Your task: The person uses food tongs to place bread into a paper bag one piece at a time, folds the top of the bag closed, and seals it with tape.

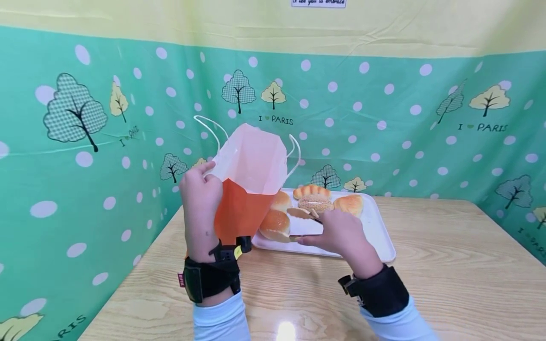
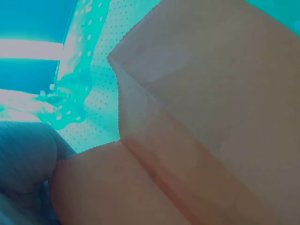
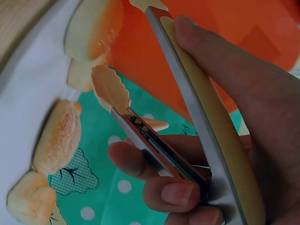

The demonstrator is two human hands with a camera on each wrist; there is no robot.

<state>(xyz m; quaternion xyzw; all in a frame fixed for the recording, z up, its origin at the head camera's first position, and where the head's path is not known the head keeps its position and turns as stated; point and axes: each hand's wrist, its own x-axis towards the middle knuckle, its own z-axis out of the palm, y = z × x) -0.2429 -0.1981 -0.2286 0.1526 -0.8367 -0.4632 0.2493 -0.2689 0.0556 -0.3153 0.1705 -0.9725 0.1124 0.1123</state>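
Note:
My left hand point(image 1: 200, 192) grips the rim of an orange paper bag point(image 1: 239, 213) with a pale inside and white cord handles. The bag is tilted, its mouth facing up and toward me. In my right hand point(image 1: 343, 232) is a pair of metal tongs point(image 3: 187, 93) with tan grips and scalloped tan tips. Their arms are spread apart, with no bread between the tips in the right wrist view. Right by the tips lies a round bun point(image 1: 275, 223), at the left of a white tray point(image 1: 377, 237). Another bun point(image 1: 281, 201) sits behind it, partly hidden by the bag.
Farther back on the tray are a ridged bread point(image 1: 311, 191), a crumb-coated filled bun point(image 1: 315, 203) and a golden bread point(image 1: 350, 204) at the right. The wooden table point(image 1: 460, 265) extends to a green printed curtain point(image 1: 384, 128) behind and at the left.

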